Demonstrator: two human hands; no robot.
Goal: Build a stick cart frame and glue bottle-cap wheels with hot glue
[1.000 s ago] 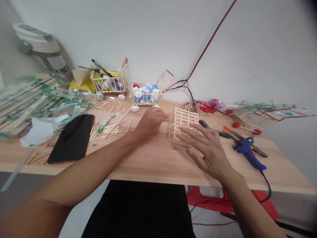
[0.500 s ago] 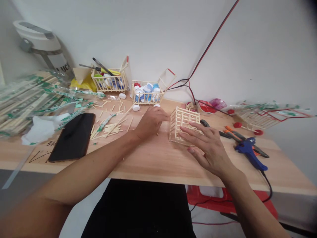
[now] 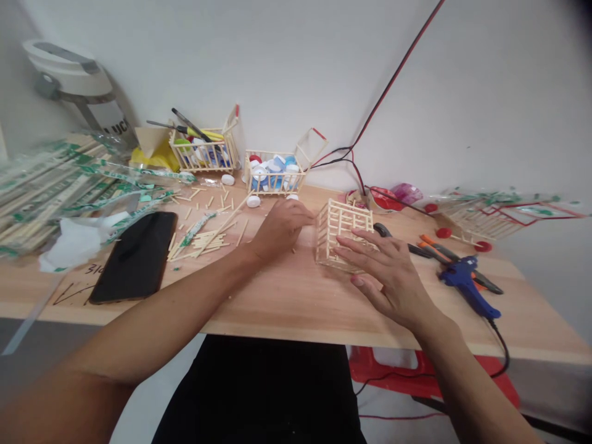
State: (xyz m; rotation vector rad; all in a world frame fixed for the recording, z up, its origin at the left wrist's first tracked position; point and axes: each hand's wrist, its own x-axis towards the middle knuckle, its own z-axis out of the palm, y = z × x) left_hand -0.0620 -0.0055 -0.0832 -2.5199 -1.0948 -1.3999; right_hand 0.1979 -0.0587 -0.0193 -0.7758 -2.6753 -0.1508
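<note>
A small box-shaped frame of pale wooden sticks (image 3: 345, 225) stands on the table between my hands. Across its right side and top lies my right hand (image 3: 386, 268), fingers stretched out and spread, covering part of the lattice. My left hand (image 3: 282, 228) is at the frame's left side, fingers curled together and fingertips at or just beside its edge. Whatever those fingers hold, if anything, is hidden. To the left of that hand, cut stick pieces (image 3: 208, 242) lie scattered and piled on the wood.
Two stick carts filled with bottle caps, a left one (image 3: 203, 161) and a right one (image 3: 275, 185), stand by the wall. A blue glue gun (image 3: 469, 287) and orange-handled pliers (image 3: 437, 248) lie right, near another cart (image 3: 490, 222). A phone (image 3: 134, 256) and wrapped chopsticks (image 3: 50, 185) occupy the left.
</note>
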